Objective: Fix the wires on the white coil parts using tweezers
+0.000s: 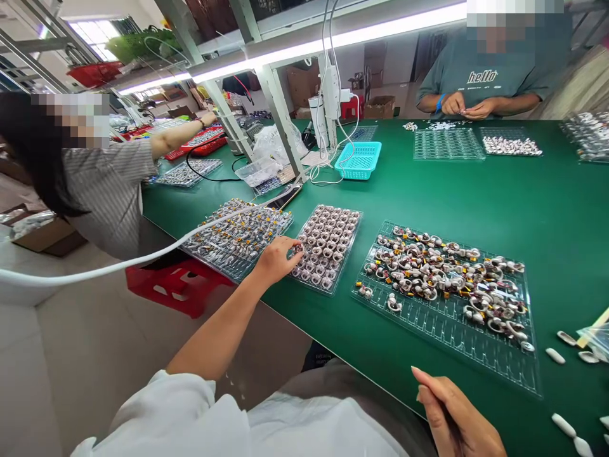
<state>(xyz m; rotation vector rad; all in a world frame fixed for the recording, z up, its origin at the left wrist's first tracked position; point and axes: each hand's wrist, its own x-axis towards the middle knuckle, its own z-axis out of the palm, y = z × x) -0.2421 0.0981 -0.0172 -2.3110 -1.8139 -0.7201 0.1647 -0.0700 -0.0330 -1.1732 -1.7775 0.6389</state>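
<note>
My left hand (pixel 278 259) reaches to the left edge of a clear tray (pixel 345 257) filled with rows of small round pinkish-white shells. Its thumb and fingertips close on one small round part (pixel 295 249), partly hidden by the fingers. My right hand (pixel 459 416) rests low at the table's front edge, index finger stretched out and thumb beside it, with nothing visible in it. Nearest to it is a larger clear tray (pixel 428 324), heaped with small white earbud-like parts (pixel 428 263) that have dark and yellow bits attached.
Left of my left hand lies another tray of small wired parts (pixel 238 231). A white cable (pixel 118 270) crosses in front. Farther back stand a turquoise basket (pixel 359 160) and a metal post (pixel 285 120). Loose white shells (pixel 555 355) lie at right. One co-worker sits opposite, another at left.
</note>
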